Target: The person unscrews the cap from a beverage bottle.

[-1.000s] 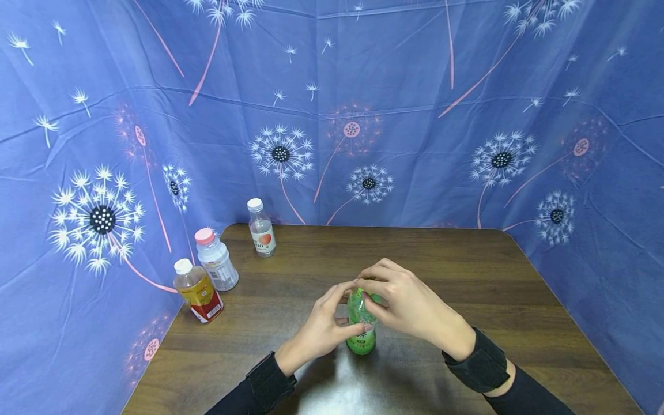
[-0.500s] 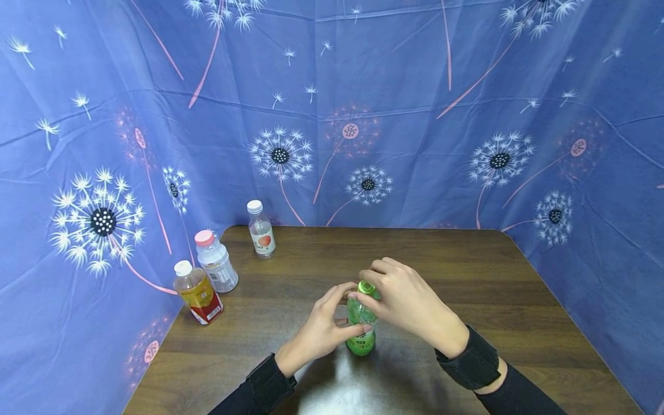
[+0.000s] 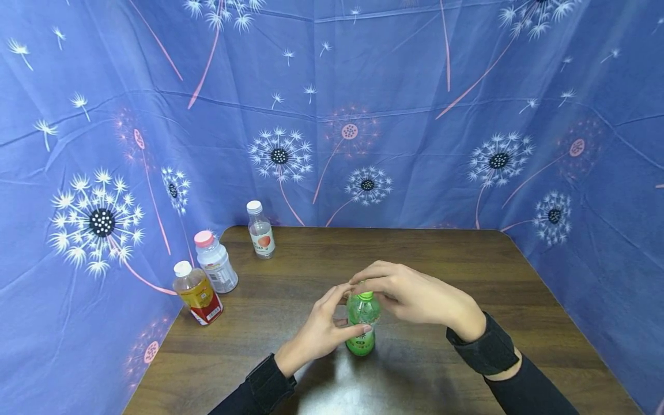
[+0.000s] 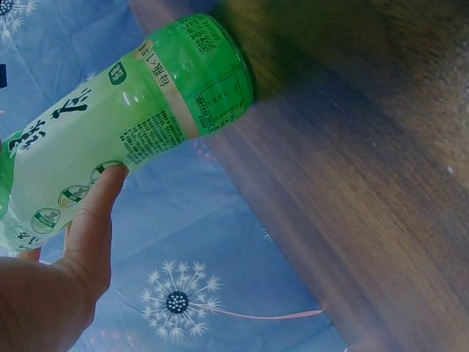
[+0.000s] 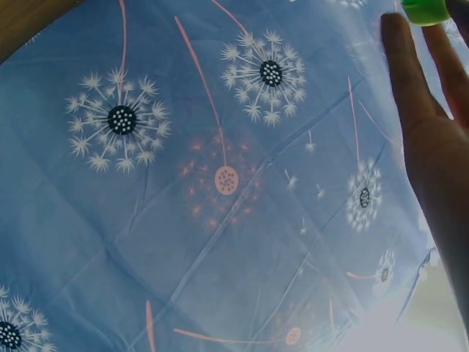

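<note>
A green drink bottle point(image 3: 363, 313) stands upright on the wooden table, below my two hands. My left hand point(image 3: 320, 331) grips it from the left, with the thumb across the front of the label. In the left wrist view the bottle's printed label point(image 4: 95, 150) and green base show beside that thumb. At the bottle's top is a bright green cap point(image 3: 366, 295), partly covered. Around it my right hand point(image 3: 417, 295) has its fingers, bent over from above. The right wrist view catches the cap's edge point(image 5: 426, 10) between the fingertips.
To the left on the table point(image 3: 436, 253) stand a bottle with a red and yellow label point(image 3: 202, 297) and a pink-capped bottle point(image 3: 219, 265). Farther back is a clear white-capped bottle point(image 3: 262, 236). A blue dandelion-print cloth point(image 3: 415, 75) hangs behind and at the sides.
My right hand turns about the cap: its thumb was in front half a second ago and is now behind, with the wrist farther right. The left hand and bottle stay put.
</note>
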The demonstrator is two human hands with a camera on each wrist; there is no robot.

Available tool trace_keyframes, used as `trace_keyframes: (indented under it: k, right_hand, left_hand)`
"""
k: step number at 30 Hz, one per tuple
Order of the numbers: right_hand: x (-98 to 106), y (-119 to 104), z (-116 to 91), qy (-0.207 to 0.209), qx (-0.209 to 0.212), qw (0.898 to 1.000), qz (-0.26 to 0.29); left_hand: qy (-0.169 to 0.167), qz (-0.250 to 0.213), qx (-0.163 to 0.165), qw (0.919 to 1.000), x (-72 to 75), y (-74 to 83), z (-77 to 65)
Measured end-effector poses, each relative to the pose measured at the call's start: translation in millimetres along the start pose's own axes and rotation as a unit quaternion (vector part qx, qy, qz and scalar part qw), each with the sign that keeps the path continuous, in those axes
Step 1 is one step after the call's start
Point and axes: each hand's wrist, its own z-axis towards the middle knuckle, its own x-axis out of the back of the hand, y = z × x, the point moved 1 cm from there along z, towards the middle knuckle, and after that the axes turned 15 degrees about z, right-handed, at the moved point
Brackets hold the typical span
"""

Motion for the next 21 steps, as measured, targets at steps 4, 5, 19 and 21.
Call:
trace_keyframes:
  k: [4,5,19,21]
  right_hand:
    - [0,3,1,-0.002,-0.006,1.0,0.003]
    - [0,3,2,-0.002,-0.011,1.0,-0.001]
    - [-11,2,12,0.058,-0.069,0.99,-0.107]
    - [-12,2,13,0.065,-0.075,0.988,-0.121]
  left_hand:
    - [-0.003,-0.003,-0.001,1.0,-0.3,-1.3,0.4]
    - [-0.003,-0.003,0.0,1.0,-0.2,-1.5,0.5]
    - [0.01,0.022,-0.009,0.9997,-0.5,-1.1,1.6]
    - [0.011,0.022,-0.009,0.9997,-0.2,-1.3,1.4]
